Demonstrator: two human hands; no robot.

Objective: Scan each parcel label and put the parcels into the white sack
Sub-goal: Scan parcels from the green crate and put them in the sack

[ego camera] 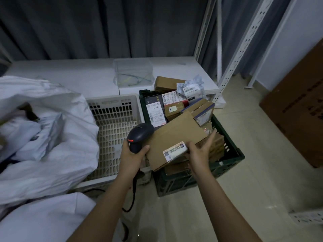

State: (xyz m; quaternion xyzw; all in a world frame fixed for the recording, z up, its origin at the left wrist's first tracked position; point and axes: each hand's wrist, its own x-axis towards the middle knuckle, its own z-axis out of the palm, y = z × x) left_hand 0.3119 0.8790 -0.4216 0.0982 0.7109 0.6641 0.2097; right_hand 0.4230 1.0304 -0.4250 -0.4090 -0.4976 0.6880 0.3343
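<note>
Label print [175, 150] too small to read, sack [52, 137] cut off at left; left hand [133, 157] clamped on scanner [139, 137], right hand [199, 154] gripping cardboard parcel [174, 137] (tilted) above green crate [232, 154], right of sack.

A flat brown cardboard parcel [174, 138] tilts above the full crate, label [175, 151] at its six o'clock edge; the open white sack [52, 130] lies at nine o'clock.

Dim bluish light, soft focus, wide-angle bending at edges
</note>
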